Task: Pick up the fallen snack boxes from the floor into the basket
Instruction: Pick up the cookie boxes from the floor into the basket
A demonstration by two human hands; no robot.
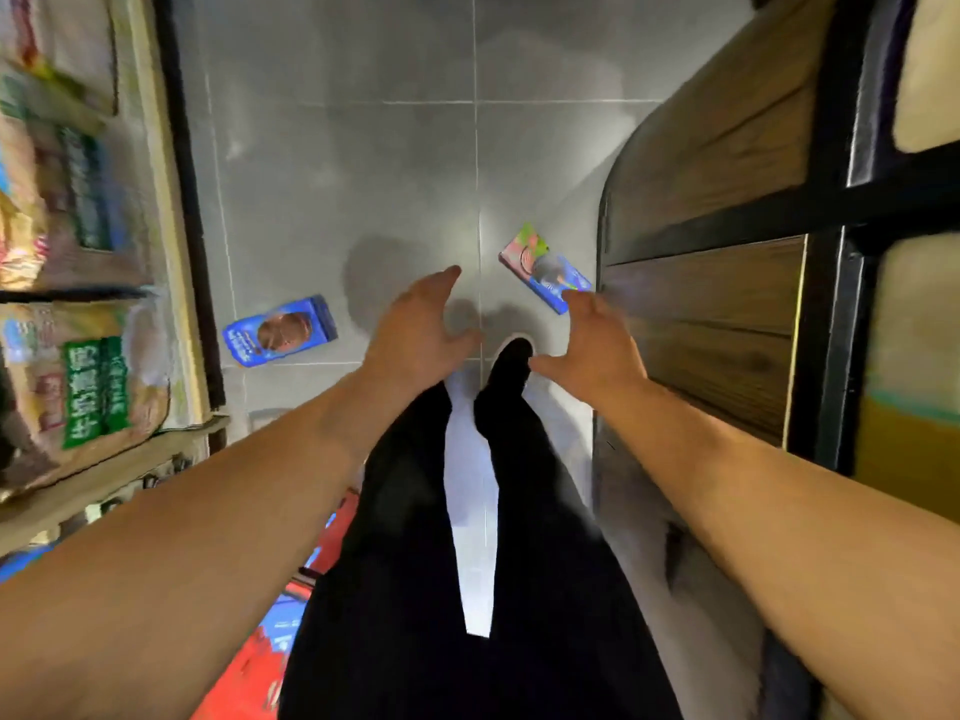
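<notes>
Two snack boxes lie flat on the grey tiled floor. A blue box (280, 331) with a brown biscuit picture rests at the left, close to the shelf base. A blue, pink and green box (540, 265) lies at the right, beside the wooden unit. My left hand (421, 330) is stretched forward between the two boxes, fingers apart, holding nothing. My right hand (597, 345) is spread too, its fingertips just over the near end of the right box. Something red (249, 667) with blue items shows at the bottom left, partly hidden by my left arm and leg.
A shelf (72, 252) of bagged goods lines the left side of the narrow aisle. A dark wooden unit (727, 252) with a black frame lines the right. My black trouser legs and a black shoe (511, 363) stand on the floor below my hands.
</notes>
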